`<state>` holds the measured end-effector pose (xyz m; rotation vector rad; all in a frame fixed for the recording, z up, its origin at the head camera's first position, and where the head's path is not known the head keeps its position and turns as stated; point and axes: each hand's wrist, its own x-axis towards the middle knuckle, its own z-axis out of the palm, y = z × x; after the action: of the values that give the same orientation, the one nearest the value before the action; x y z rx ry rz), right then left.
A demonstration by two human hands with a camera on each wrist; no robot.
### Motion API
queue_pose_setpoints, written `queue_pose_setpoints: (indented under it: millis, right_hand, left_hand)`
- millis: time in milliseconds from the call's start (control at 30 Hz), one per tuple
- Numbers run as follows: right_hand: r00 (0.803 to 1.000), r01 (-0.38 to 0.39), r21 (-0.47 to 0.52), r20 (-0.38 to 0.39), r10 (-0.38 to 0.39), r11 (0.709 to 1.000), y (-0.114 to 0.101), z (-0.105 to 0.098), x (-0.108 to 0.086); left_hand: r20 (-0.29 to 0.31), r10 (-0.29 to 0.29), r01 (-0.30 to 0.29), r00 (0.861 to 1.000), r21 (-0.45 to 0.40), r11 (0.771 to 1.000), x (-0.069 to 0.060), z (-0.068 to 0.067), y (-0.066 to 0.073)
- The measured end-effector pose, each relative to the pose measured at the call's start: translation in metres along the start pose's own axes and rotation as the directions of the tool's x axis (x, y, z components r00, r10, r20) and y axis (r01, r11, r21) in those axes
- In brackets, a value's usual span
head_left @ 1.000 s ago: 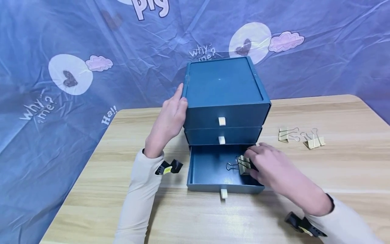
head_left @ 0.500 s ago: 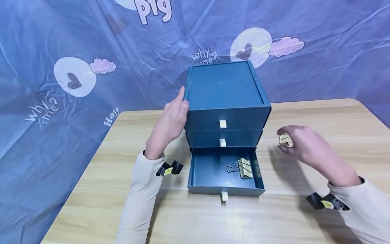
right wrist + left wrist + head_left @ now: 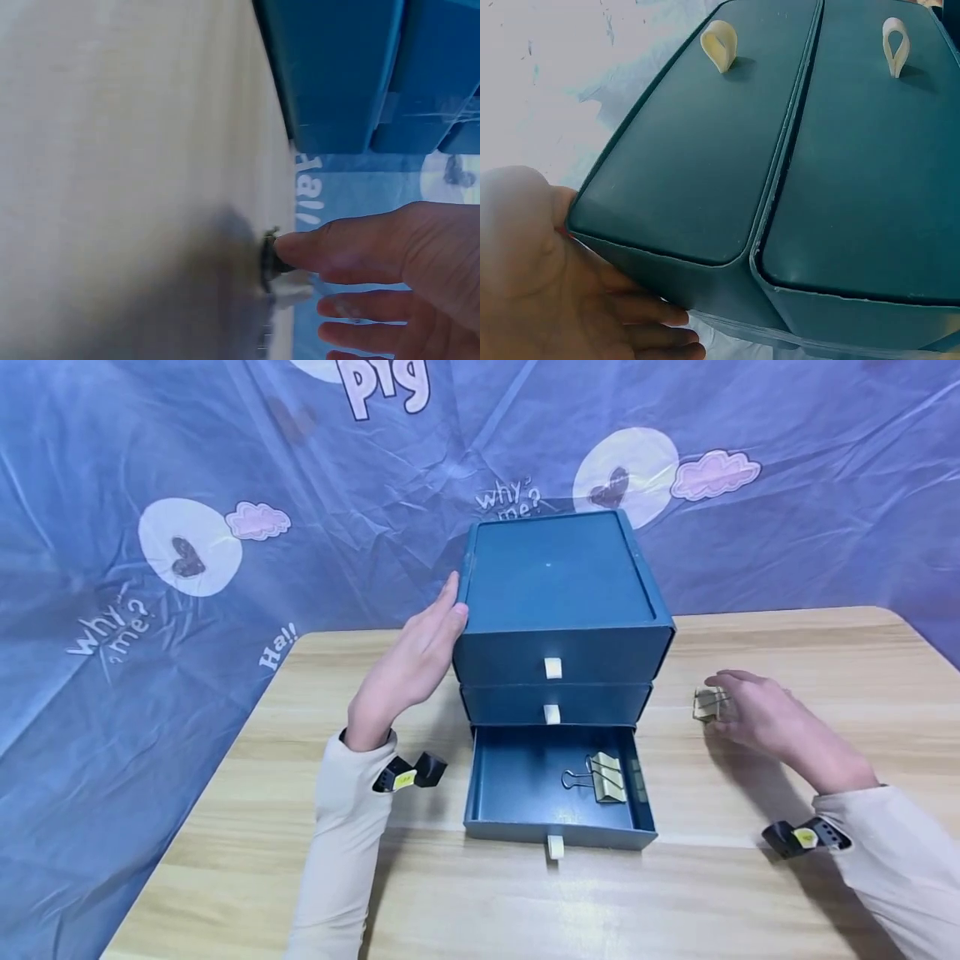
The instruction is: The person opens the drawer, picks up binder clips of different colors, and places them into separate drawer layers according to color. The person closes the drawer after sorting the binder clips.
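A blue drawer cabinet (image 3: 562, 577) stands on the table, its bottom drawer (image 3: 517, 768) pulled out with one pale gold binder clip (image 3: 608, 778) lying in its right part. My left hand (image 3: 408, 664) rests flat against the cabinet's left side; in the left wrist view that hand (image 3: 562, 277) has straight fingers along it. To the right of the cabinet, my right hand (image 3: 780, 727) has thumb and index finger on either side of another binder clip (image 3: 706, 704) on the table. In the right wrist view the thumb tip of the hand (image 3: 390, 262) meets that clip, partly hidden.
Two closed drawers with pale pull tabs (image 3: 552, 668) are above the pulled-out one. A blue printed cloth (image 3: 360, 510) hangs behind the wooden table (image 3: 262, 827). Black devices (image 3: 806, 838) are strapped at both wrists.
My right hand has left the bottom drawer, where the first clip now lies uncovered, and gone right to the clip on the table. My left hand has stayed at the cabinet.
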<state>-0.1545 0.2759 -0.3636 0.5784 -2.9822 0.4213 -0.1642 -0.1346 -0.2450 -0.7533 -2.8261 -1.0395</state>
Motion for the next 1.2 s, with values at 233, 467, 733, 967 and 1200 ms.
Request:
queue_pose_setpoints:
  millis: [233,467,733,967,1200]
  right_hand:
    - [0.989,0.088,0.013,-0.121,-0.086,0.996,0.008,0.015,-0.002]
    - [0.982,0.083,0.01,-0.174,-0.08,0.997,0.011,0.015,-0.003]
    - [0.977,0.067,0.034,-0.204,-0.059,0.997,0.01,0.018,-0.005]
    - [0.978,0.092,0.057,-0.193,-0.079,0.994,0.013,0.021,-0.004]
    - [0.963,0.131,0.07,-0.246,-0.11,0.989,0.013,0.021,-0.001]
  left_hand:
    - [0.007,0.051,-0.052,0.999,0.038,0.998,0.0,-0.007,-0.002]
    - [-0.017,0.106,-0.104,0.994,0.08,0.991,0.001,-0.011,-0.006]
    - [-0.037,0.134,-0.131,0.99,0.066,0.989,0.002,-0.01,-0.006]
    - [-0.032,0.128,-0.127,0.991,0.056,0.99,0.006,-0.008,-0.004]
    - [-0.052,0.128,-0.125,0.99,0.058,0.99,0.005,-0.009,-0.003]
